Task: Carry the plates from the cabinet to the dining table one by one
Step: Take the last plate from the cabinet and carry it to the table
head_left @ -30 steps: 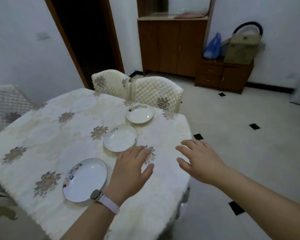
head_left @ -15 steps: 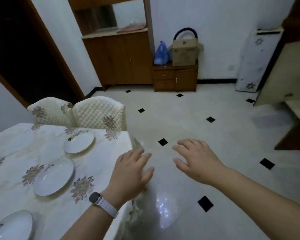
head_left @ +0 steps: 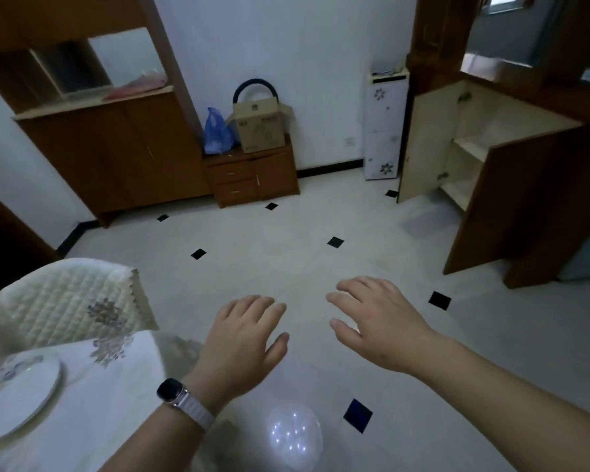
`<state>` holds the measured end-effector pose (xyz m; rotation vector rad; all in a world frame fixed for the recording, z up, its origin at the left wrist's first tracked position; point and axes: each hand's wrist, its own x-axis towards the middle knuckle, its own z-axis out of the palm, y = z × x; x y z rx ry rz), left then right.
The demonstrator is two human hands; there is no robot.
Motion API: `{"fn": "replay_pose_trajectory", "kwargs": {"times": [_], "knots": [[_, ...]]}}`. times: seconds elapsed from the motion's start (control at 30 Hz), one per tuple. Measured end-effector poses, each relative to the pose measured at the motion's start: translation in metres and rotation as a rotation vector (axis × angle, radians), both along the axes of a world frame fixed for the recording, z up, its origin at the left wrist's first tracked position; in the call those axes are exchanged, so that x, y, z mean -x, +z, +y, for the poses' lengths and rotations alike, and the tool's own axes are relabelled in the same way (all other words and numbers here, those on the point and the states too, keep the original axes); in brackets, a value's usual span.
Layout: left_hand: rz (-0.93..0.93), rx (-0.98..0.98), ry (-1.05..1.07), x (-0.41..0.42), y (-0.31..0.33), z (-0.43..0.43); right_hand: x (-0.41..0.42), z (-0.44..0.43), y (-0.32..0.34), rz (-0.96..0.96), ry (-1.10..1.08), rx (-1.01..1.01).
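Note:
My left hand, a watch on its wrist, and my right hand hover palm-down over the tiled floor, fingers spread, holding nothing. One white plate with a patterned rim lies on the dining table at the lower left edge. The wooden cabinet stands at the right with both doors open; pale shelves show inside, and I see no plates on the visible parts.
A quilted chair back stands by the table corner. At the far wall are a tall wooden sideboard, a low drawer unit bearing a cardboard box and blue bag, and a white floral appliance. Tiled floor lies between table and cabinet.
My view has swung right, away from the table: two plates have left the frame and the open cabinet has come into view. Both hands stay empty and spread.

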<state>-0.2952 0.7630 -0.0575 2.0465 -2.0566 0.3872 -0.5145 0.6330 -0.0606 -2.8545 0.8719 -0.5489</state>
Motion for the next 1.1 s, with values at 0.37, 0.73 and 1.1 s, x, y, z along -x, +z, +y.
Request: {"fn": "replay_pose_trajectory", "kwargs": {"times": [0.37, 0.73, 1.1], "knots": [[0.092, 0.010, -0.193, -0.096, -0.036, -0.149, -0.074, -0.111, -0.021, 0.094, -0.160, -0.025], [0.112, -0.022, -0.267, -0.239, -0.029, -0.310, -0.211, -0.246, -0.004, 0.137, -0.287, -0.066], [0.116, -0.063, -0.409, -0.245, -0.020, -0.457, -0.209, -0.366, 0.005, 0.150, -0.465, -0.146]]}}
